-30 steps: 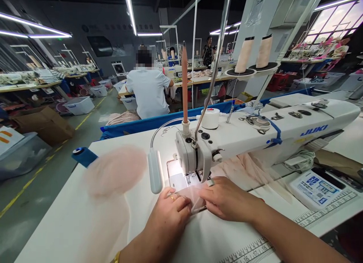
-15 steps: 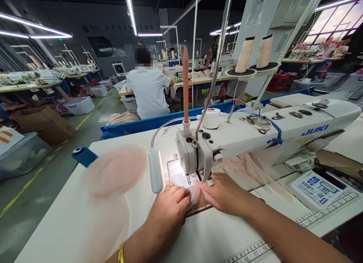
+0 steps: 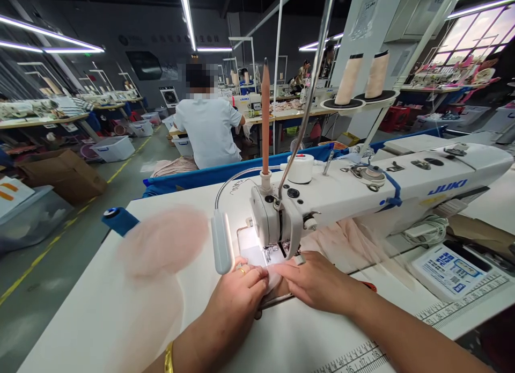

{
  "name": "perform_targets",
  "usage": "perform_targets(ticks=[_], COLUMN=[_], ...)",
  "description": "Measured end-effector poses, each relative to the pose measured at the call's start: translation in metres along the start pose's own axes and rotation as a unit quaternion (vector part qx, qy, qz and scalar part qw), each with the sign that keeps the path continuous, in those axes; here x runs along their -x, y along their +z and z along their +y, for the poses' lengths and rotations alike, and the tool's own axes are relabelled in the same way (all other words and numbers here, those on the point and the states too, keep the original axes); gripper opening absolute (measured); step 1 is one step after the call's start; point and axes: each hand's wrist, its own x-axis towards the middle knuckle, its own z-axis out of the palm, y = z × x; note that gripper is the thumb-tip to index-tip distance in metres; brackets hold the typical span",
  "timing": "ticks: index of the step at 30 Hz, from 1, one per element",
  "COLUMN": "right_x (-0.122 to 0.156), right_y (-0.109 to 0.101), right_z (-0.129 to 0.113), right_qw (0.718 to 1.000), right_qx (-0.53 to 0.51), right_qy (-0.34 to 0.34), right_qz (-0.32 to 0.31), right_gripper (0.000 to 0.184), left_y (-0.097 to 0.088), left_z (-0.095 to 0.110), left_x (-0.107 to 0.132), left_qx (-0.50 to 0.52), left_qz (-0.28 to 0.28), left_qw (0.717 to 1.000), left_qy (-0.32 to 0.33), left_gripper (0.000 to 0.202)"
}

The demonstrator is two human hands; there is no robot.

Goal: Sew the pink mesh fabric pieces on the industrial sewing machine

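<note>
Just in front of the needle area of a white sewing machine (image 3: pixel 270 217), both hands work on a sheer pale pink fabric (image 3: pixel 274 280). My left hand (image 3: pixel 240 293), with a ring and a gold bracelet, has its fingers curled and closed on the fabric's left side. From the right, my right hand (image 3: pixel 316 279) pinches the same piece, its fingertips almost touching the left ones. The small fold between them is partly hidden by the fingers. More sheer pink fabric (image 3: pixel 164 244) lies on the table to the left, and some (image 3: pixel 341 239) lies under the machine arm.
A lamp (image 3: pixel 221 244) on a bent neck hangs close to my left hand. A blue thread cone (image 3: pixel 119 221) lies at the table's left edge. A pencil (image 3: pixel 265 121) stands on the machine head. At right are a white box (image 3: pixel 450 268) and a cable (image 3: pixel 426 228). A person (image 3: pixel 207 129) sits ahead.
My right hand has shifted slightly down and left, bringing its fingertips nearer my left hand. The fabric between the hands has bunched into a smaller fold. My left hand has barely moved.
</note>
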Motion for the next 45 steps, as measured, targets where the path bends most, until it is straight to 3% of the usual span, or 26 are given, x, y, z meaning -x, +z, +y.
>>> perform_targets(ticks=[3, 15, 29, 32, 34, 36, 39, 42, 44, 45], right_x=[0.0, -0.002, -0.001, -0.004, -0.006, -0.007, -0.004, -0.002, -0.003, -0.004], right_y=[0.002, 0.003, 0.007, 0.007, 0.007, 0.006, 0.003, 0.0, -0.003, -0.003], right_z=[0.0, -0.001, 0.0, 0.004, 0.009, 0.013, 0.008, -0.005, -0.011, -0.011], right_qw=[1.0, 0.999, 0.997, 0.996, 0.993, 0.986, 0.986, 0.992, 0.996, 0.998], right_qx=[0.005, 0.038, 0.058, 0.04, 0.03, 0.039, 0.034, -0.001, -0.01, -0.003], right_qy=[0.002, 0.008, 0.028, 0.061, 0.106, 0.146, 0.118, 0.016, -0.03, -0.022], right_qz=[0.006, 0.001, 0.054, 0.05, 0.051, 0.066, 0.115, 0.126, 0.081, 0.06], right_gripper=[0.029, 0.032, 0.039, 0.028, 0.022, 0.021, 0.021, 0.022, 0.023, 0.024], left_y=[-0.002, 0.004, 0.004, -0.001, -0.009, -0.021, -0.036, -0.037, -0.029, -0.025], left_z=[-0.003, -0.005, -0.015, -0.012, -0.007, -0.001, 0.002, -0.008, -0.018, -0.022], left_x=[0.001, 0.0, -0.003, -0.004, -0.004, -0.005, -0.007, -0.012, -0.013, -0.013], left_qx=[-0.006, -0.021, -0.052, -0.038, -0.03, -0.003, 0.082, 0.068, 0.031, 0.034], left_qz=[-0.018, 0.004, -0.029, -0.034, -0.048, -0.077, -0.123, -0.07, -0.005, 0.022], left_qw=[1.0, 1.0, 0.998, 0.998, 0.995, 0.988, 0.973, 0.982, 0.988, 0.987], left_qy=[0.0, 0.015, -0.013, -0.039, -0.082, -0.135, -0.178, -0.163, -0.152, -0.158], left_gripper=[0.031, 0.03, 0.034, 0.029, 0.016, 0.018, 0.026, 0.032, 0.029, 0.026])
